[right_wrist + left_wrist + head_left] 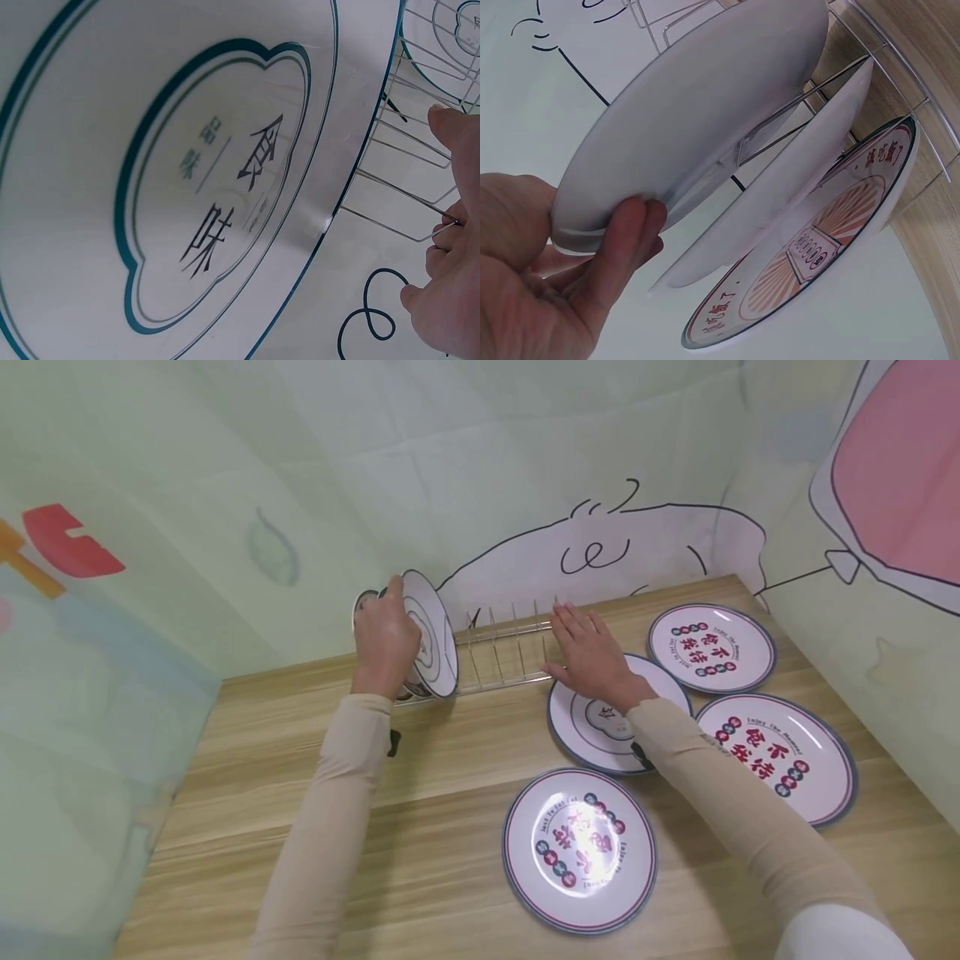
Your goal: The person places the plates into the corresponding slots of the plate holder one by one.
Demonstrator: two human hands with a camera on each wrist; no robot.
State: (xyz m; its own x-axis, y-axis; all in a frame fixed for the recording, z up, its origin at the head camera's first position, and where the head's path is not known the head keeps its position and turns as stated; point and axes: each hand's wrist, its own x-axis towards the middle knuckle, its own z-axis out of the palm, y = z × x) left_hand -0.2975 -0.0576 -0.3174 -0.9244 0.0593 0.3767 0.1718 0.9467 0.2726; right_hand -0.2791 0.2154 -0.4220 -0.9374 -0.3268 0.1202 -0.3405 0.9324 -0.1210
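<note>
My left hand [386, 639] grips the rim of a white plate [437, 639] with thin dark rings, which stands tilted in a wire plate rack [491, 685]. In the left wrist view, thumb and fingers pinch this plate [697, 112] on both faces. Beyond it in the rack lean a second white plate [772, 195] and a plate with red lettering and an orange fan pattern [806, 251]. At the rack's right end rests my right hand [592, 652], fingers extended, touching the wires. Beneath that wrist, a blue-ringed plate [581, 727] lies on the table.
Two plates with red characters, one farther back [712, 647] and one nearer [817, 768], lie on the right of the wooden table [247, 793]. Another such plate [579, 852] lies at the front. A wall cloth with drawings [525, 460] hangs close behind the rack.
</note>
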